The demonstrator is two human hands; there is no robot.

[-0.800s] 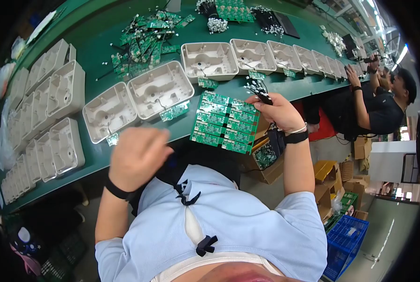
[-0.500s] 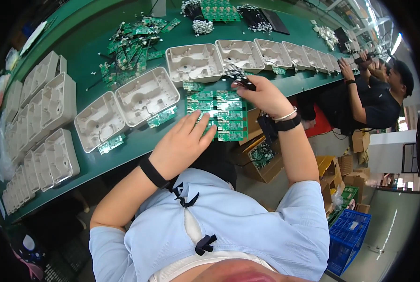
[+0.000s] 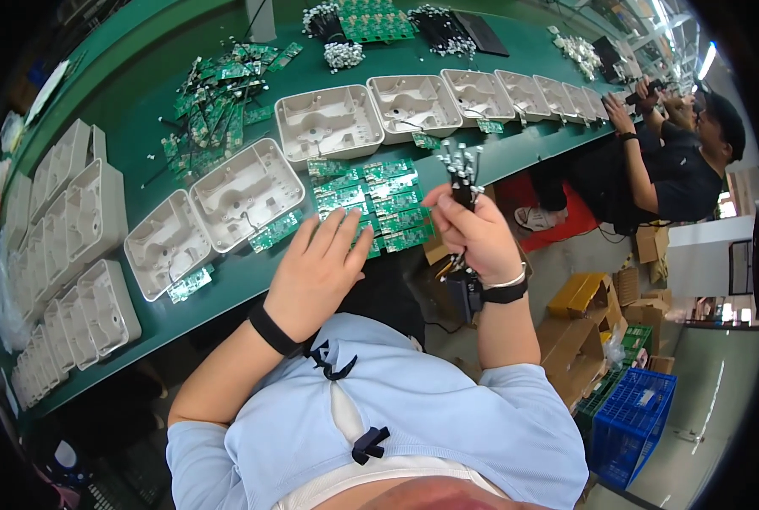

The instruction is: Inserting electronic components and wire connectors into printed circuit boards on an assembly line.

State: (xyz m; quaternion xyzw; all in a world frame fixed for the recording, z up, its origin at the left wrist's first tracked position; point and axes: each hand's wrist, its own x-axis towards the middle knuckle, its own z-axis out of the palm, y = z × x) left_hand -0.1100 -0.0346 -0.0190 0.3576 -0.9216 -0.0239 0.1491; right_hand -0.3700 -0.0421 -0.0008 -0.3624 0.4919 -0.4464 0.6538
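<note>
The right hand [image 3: 481, 238] clamps cables [image 3: 462, 180]; the left hand [image 3: 316, 276], fingers apart, overlaps circuit boards [image 3: 392, 200], a ribbed housing [image 3: 335, 117] at its twelve o'clock.

Through my feed I saw a pale blue top [image 3: 456, 425] in a soft, plain knit, its short left sleeve [image 3: 197, 463] and right sleeve [image 3: 519, 395] ending above the elbows. A dark lower bow [image 3: 335, 367] and a dark upper bow [image 3: 370, 444] fastened its front, with a white strip [image 3: 345, 412] between them and a white neckline [image 3: 371, 473] above. I made out a black left wristband [image 3: 273, 330], a black right wristband [image 3: 505, 294], a thin, pale bracelet [image 3: 510, 279] beside the latter, and black clothing [image 3: 388, 293] over the lap.
</note>
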